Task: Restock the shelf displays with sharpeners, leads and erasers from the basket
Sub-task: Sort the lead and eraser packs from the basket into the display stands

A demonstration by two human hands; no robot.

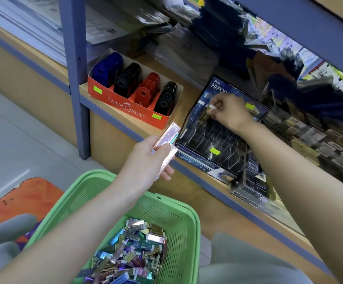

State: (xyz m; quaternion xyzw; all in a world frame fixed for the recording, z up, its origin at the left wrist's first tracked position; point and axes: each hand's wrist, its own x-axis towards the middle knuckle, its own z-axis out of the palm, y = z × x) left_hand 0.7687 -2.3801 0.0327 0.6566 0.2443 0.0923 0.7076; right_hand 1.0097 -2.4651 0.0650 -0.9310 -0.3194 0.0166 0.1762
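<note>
Logged green basket (166,218) nearest, heaped with foil lead cases (133,249). Gripped a few pink cases (167,136) in left hand (146,158), above basket rim. Pinched one gold case (206,114) in right hand (228,113), over upper slots of clear divided display (213,140) on shelf (187,95). Recorded red sharpener box (125,104) left of display, rows blue, black, red, black.

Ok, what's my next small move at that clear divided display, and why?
Probably slide the small gold case with a white end, pinched in the right hand, down into a slot of the clear divided display: it hangs at the upper rows, slots below look empty, and the left hand holds pink foil packs.
</note>
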